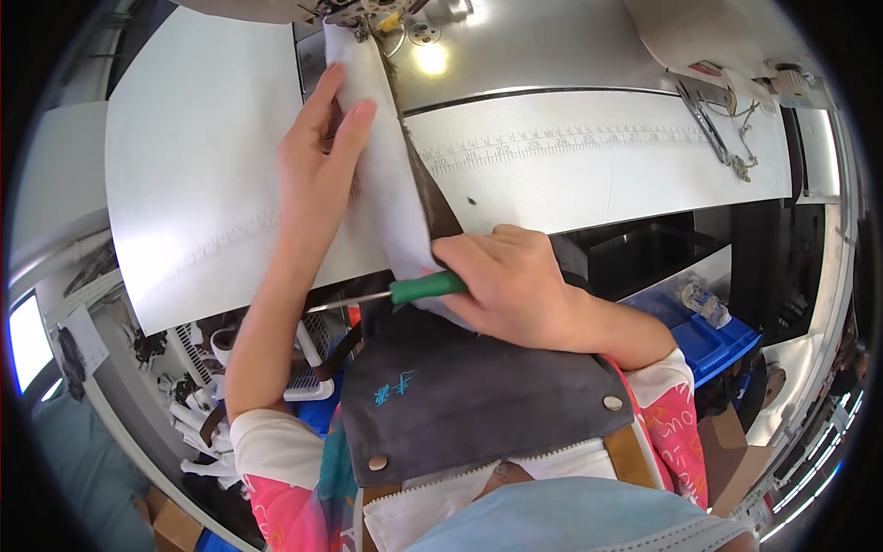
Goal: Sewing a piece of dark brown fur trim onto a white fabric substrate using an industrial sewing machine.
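Note:
A long white fabric strip (386, 166) with a dark furry edge (432, 198) runs from the metal sewing machine mechanism (354, 28) toward my body. My left hand (313, 161) grips the strip's upper part, thumb and index finger pressed against it just below the mechanism. Lower down, my right hand (501, 285) pinches the strip's near end while holding a green-handled tool (418, 287), whose thin metal shaft points left, crossing the dark apron flap at my front.
A white ruled worktable (598, 175) surrounds the metal machine bed (533, 46). Metal tweezers (699, 120) lie at the right. Below are a blue plastic tray (713, 345) with small items and, at lower left, white baskets with scraps (198, 405). Cardboard boxes (175, 520) sit at the edges.

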The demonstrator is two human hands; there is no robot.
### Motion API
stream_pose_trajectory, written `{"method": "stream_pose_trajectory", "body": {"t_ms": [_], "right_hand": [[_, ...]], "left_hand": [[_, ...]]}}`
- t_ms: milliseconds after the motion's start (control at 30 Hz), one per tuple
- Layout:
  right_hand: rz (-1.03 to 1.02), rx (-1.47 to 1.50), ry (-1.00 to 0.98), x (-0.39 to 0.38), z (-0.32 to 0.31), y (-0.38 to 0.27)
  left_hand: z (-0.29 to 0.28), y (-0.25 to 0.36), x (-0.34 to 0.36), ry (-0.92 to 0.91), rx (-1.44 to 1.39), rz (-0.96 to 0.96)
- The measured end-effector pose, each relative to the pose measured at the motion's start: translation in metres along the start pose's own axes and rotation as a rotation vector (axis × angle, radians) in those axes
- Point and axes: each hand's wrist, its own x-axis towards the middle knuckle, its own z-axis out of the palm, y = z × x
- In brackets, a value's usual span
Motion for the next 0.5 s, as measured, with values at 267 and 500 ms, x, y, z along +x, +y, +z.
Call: {"method": "stream_pose_trajectory", "body": {"t_ms": [267,500], "right_hand": [[-0.245,-0.150,0.008,0.007,0.009,-0.024],[0.110,-0.117,0.206,0.016,-0.001,0.034]], "left_hand": [[-0.024,0.057,-0.055,-0.306,0.192,-0.212],[-0.025,0.033,-0.073,-0.328,-0.341,-0.666]]}}
